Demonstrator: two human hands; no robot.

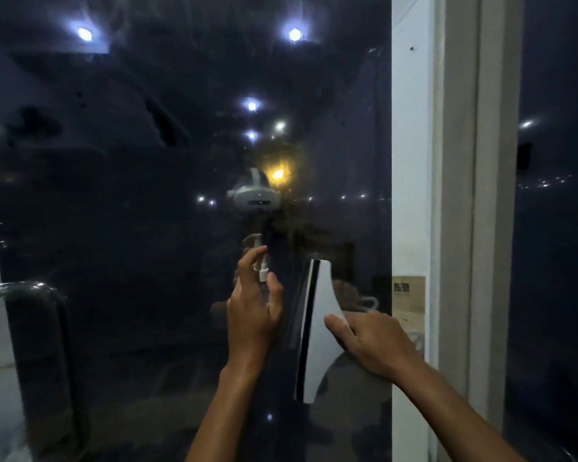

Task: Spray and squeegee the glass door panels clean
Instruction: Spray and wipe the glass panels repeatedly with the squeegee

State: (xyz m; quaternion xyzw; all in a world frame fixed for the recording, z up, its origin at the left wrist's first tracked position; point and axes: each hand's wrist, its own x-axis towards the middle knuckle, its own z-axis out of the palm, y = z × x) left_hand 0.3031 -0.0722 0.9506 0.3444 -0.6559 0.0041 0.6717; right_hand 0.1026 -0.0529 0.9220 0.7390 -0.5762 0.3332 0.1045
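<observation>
A dark glass door panel (147,211) fills most of the view and reflects ceiling lights and the head camera. My left hand (252,311) grips a small spray bottle with a white nozzle (261,271), held upright close to the glass, index finger on top of the nozzle. My right hand (374,345) grips the handle of a white squeegee (317,328). Its black rubber blade stands vertical against the glass, just right of the bottle.
A white and grey door frame (447,195) runs vertically at the right, with another dark glass panel (554,228) beyond it. A chrome pull handle (30,291) sits at the lower left. A small brown sticker (409,300) is on the frame beside my right hand.
</observation>
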